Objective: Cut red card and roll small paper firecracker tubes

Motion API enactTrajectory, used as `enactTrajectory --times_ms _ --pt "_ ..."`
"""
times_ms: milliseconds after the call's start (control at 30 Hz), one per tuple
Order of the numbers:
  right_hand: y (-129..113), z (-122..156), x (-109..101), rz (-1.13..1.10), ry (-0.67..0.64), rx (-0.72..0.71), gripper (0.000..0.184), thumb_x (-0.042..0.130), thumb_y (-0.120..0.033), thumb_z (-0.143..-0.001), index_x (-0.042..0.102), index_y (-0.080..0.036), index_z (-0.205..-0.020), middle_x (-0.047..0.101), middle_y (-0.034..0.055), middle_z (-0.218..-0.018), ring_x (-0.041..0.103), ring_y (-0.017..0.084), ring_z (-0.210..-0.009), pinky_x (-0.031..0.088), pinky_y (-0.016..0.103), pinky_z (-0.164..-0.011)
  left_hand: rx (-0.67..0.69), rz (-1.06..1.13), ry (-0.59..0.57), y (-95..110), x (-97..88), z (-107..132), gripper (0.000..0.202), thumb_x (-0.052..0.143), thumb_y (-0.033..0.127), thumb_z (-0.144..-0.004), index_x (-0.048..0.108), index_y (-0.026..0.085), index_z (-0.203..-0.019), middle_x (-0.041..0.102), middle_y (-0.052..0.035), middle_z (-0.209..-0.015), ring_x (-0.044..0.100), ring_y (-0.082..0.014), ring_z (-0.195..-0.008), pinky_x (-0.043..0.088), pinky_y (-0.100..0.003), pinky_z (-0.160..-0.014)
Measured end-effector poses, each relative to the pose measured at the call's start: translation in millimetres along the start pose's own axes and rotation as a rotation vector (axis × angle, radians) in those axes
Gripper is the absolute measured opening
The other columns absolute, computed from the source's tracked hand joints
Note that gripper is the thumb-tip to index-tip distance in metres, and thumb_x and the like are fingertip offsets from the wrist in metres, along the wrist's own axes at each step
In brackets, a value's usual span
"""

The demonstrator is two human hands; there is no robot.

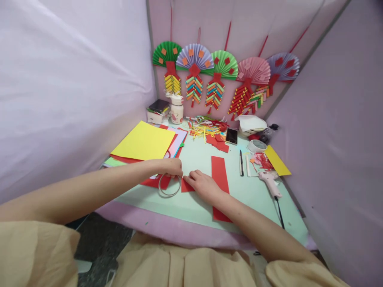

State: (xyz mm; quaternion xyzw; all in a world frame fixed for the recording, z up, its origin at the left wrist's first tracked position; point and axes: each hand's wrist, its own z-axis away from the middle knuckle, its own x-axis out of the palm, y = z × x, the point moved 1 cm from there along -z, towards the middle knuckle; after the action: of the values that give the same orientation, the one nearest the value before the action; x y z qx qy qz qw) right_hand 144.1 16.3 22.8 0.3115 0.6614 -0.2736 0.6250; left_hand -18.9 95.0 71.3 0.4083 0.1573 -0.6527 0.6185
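Note:
My left hand (172,166) is closed, its fingers curled down near the left edge of a small red paper piece (188,185). A thin pale ring that looks like a narrow roll of tape (169,195) hangs beneath it; the exact grip is hidden. My right hand (205,185) lies over the small red piece, thumb and fingers resting on it and slightly apart. Under my right wrist and forearm is a long red paper strip (220,171), flat on the table.
Left lie stacked coloured sheets, yellow paper (143,141) on top. Behind are paper scraps (205,131), a bottle (176,111) and a phone (231,136). Right are a craft knife (241,163), wide tape roll (257,146) and glue gun (270,184). Paper fans (195,56) hang behind.

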Motion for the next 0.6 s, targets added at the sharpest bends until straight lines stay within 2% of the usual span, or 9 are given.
enactTrajectory --times_ms 167,233,333,467,600 --pt "26 12 -2 -0.172 0.154 0.155 0.042 0.041 -0.009 -0.092 0.051 -0.02 -0.132 0.058 0.0108 -0.119 0.053 0.02 -0.108 0.047 0.03 -0.084 0.044 0.023 0.019 -6 3.4 -3 0.017 0.058 0.03 -0.066 0.066 0.016 -0.071 0.066 -0.0043 -0.067 0.05 -0.0118 -0.051 0.037 -0.021 -0.048" --pt "40 16 -5 -0.219 0.202 0.225 0.04 0.04 -0.006 -0.091 0.056 -0.016 -0.126 0.06 0.0114 -0.117 0.055 0.02 -0.109 0.046 0.032 -0.09 0.057 0.045 0.018 -7 4.2 -3 0.018 0.058 0.031 -0.066 0.066 0.016 -0.072 0.067 -0.004 -0.069 0.051 -0.0117 -0.051 0.037 -0.021 -0.048" --pt "59 17 -10 -0.302 0.25 0.296 0.035 0.04 -0.006 -0.09 0.062 -0.014 -0.116 0.063 0.0106 -0.109 0.058 0.019 -0.103 0.046 0.032 -0.091 0.067 0.092 0.015 -6 6.3 0 0.019 0.058 0.033 -0.066 0.066 0.017 -0.073 0.067 -0.0036 -0.068 0.05 -0.0117 -0.05 0.036 -0.021 -0.046" --pt "69 3 -12 -0.416 0.27 0.317 0.031 0.043 -0.007 -0.089 0.065 -0.014 -0.11 0.065 0.0094 -0.105 0.061 0.017 -0.097 0.046 0.029 -0.087 0.08 0.153 0.017 -4 13.8 3 0.018 0.057 0.032 -0.066 0.066 0.016 -0.07 0.067 -0.0037 -0.068 0.048 -0.0109 -0.047 0.034 -0.022 -0.045" --pt "58 -31 -17 -0.44 0.201 0.278 0.03 0.046 -0.01 -0.089 0.067 -0.016 -0.108 0.068 0.0081 -0.108 0.062 0.016 -0.099 0.044 0.026 -0.088 0.103 0.246 0.016 -9 24.6 -1 0.017 0.057 0.03 -0.066 0.064 0.015 -0.067 0.068 -0.0039 -0.069 0.045 -0.0098 -0.045 0.034 -0.022 -0.043"
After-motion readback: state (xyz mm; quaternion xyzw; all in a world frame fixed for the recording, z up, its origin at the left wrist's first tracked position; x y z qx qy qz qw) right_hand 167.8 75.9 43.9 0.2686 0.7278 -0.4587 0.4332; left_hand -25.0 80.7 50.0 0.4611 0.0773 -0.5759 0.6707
